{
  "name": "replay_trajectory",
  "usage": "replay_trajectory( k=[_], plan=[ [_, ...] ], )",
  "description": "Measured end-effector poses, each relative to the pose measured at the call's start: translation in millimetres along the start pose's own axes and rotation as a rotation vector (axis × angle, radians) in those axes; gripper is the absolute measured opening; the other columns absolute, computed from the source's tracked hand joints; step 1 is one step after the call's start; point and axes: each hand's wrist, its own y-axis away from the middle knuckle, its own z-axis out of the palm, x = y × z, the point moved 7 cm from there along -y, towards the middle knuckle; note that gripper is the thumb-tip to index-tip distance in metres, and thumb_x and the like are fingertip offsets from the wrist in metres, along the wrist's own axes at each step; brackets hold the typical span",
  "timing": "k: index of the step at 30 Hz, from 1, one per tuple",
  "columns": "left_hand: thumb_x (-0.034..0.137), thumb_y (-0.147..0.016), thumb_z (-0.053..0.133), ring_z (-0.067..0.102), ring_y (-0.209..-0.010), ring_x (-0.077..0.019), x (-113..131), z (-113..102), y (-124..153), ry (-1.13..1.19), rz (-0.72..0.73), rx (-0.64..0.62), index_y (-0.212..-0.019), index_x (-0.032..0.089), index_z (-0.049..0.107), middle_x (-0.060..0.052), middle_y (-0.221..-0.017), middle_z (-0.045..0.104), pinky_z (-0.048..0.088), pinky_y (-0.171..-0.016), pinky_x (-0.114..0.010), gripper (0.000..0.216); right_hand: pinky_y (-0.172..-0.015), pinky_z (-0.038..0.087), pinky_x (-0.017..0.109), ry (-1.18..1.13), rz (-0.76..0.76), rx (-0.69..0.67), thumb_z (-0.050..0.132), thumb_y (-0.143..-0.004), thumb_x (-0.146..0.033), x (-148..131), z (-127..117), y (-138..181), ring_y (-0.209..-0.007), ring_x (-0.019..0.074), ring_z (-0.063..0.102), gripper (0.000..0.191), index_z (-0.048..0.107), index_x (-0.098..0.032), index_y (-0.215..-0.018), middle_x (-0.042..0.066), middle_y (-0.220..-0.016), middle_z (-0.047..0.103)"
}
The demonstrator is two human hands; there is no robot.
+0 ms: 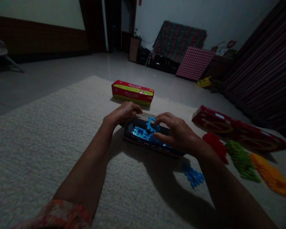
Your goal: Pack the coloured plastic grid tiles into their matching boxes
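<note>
A dark blue box (143, 143) lies lengthwise on the pale textured mat, with a long dark opening along its top and its far flap raised. My left hand (127, 112) is closed on the box's far left edge, its fingertips partly hidden. Over the middle of the box is my right hand (175, 130), thumb and fingers curved around a light blue toothed plastic piece (150, 124). More light blue toothed shapes (141, 133) show at the box's left part; I cannot tell whether they are printed or loose. A small heap of blue pieces (193, 175) rests on the mat under my right forearm.
Red (214, 146), green (243, 160) and orange (270, 173) heaps of pieces lie to the right. Behind them is a long dark red box (235, 128). A red and yellow box (132, 93) stands beyond my hands. Cloth-covered furniture (180, 41) is by the far wall.
</note>
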Motion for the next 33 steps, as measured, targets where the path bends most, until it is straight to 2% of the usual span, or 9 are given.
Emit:
replay_trajectory(
  k=[6,12,18,22,24,26,29,31,33],
  plan=[
    [0.002,-0.079,0.047,0.071,-0.102,-0.0171,3.2,-0.9,0.1,0.004,-0.019,-0.007,-0.111,0.017,0.075,-0.006,-0.112,0.078,0.053,-0.09,-0.025,0.045,-0.092,0.05,0.04,0.016,0.04,-0.093,0.07,-0.086,-0.024,-8.5,33.4,-23.1,-0.1,0.0234,0.063,0.022,0.063,-0.02,-0.106,0.01,-0.113,0.065],
    [0.002,-0.081,0.046,0.071,-0.101,-0.0169,4.9,-0.7,0.0,-0.008,-0.016,-0.011,-0.117,0.014,0.071,-0.009,-0.113,0.077,0.053,-0.088,-0.025,0.047,-0.091,0.051,0.041,-0.018,-0.003,-0.004,0.07,-0.086,-0.03,-3.8,39.5,-22.8,-0.101,0.0236,0.061,0.024,0.06,-0.023,-0.106,0.009,-0.114,0.063],
    [0.004,-0.08,0.045,0.071,-0.1,-0.0168,3.7,0.0,0.3,-0.019,-0.039,-0.023,-0.119,0.015,0.071,-0.008,-0.112,0.077,0.053,-0.085,-0.024,0.048,-0.086,0.052,0.04,-0.01,-0.004,0.213,0.065,-0.089,-0.029,15.1,-9.4,14.2,-0.098,0.0246,0.065,0.013,0.062,-0.021,-0.099,0.01,-0.108,0.067],
    [0.009,-0.079,0.045,0.071,-0.099,-0.0188,0.5,1.1,-1.4,-0.009,-0.02,-0.015,-0.118,0.015,0.073,-0.008,-0.11,0.078,0.054,-0.088,-0.027,0.048,-0.077,0.054,0.04,0.099,0.15,0.393,0.062,-0.09,-0.033,54.2,-51.2,67.5,-0.091,0.0261,0.066,0.011,0.065,-0.023,-0.092,0.009,-0.099,0.07],
    [0.013,-0.078,0.045,0.071,-0.101,-0.0201,-3.0,1.9,-2.7,0.002,-0.019,-0.006,-0.118,0.016,0.073,-0.008,-0.111,0.078,0.054,-0.091,-0.029,0.049,-0.077,0.053,0.041,0.145,0.256,0.416,0.062,-0.088,-0.035,78.4,-61.9,96.1,-0.086,0.0262,0.067,0.013,0.066,-0.023,-0.086,0.008,-0.092,0.07],
    [0.018,-0.077,0.047,0.072,-0.101,-0.0219,-7.5,4.2,-4.5,0.019,-0.033,-0.021,-0.119,0.018,0.073,-0.007,-0.112,0.078,0.055,-0.091,-0.03,0.049,-0.076,0.053,0.039,0.155,0.389,0.323,0.06,-0.089,-0.034,105.5,-59.1,120.6,-0.08,0.0242,0.067,0.015,0.067,-0.022,-0.082,0.008,-0.087,0.071],
    [0.02,-0.077,0.048,0.072,-0.096,-0.0228,-11.1,5.0,-6.3,0.0,-0.04,-0.027,-0.116,0.018,0.074,-0.007,-0.112,0.078,0.055,-0.091,-0.032,0.047,-0.074,0.052,0.034,0.166,0.563,0.047,0.063,-0.084,-0.026,141.8,-36.3,147.6,-0.077,0.0211,0.066,0.008,0.069,-0.021,-0.085,0.006,-0.087,0.071],
    [0.02,-0.08,0.048,0.07,-0.095,-0.0213,-11.0,3.8,-5.5,-0.014,-0.043,-0.024,-0.116,0.016,0.072,-0.006,-0.11,0.078,0.054,-0.09,-0.031,0.044,-0.079,0.051,0.032,0.17,0.576,-0.091,0.067,-0.078,-0.019,153.6,-20.9,155.6,-0.085,0.021,0.066,0.012,0.069,-0.02,-0.09,0.006,-0.094,0.071],
    [0.018,-0.082,0.047,0.069,-0.097,-0.0207,-10.2,3.6,-3.9,-0.024,-0.055,-0.041,-0.117,0.018,0.071,-0.004,-0.112,0.078,0.053,-0.09,-0.031,0.042,-0.086,0.05,0.032,0.153,0.55,-0.154,0.07,-0.074,-0.015,156.0,-10.8,156.1,-0.096,0.0213,0.066,0.02,0.068,-0.02,-0.093,0.007,-0.105,0.07]
  ],
)
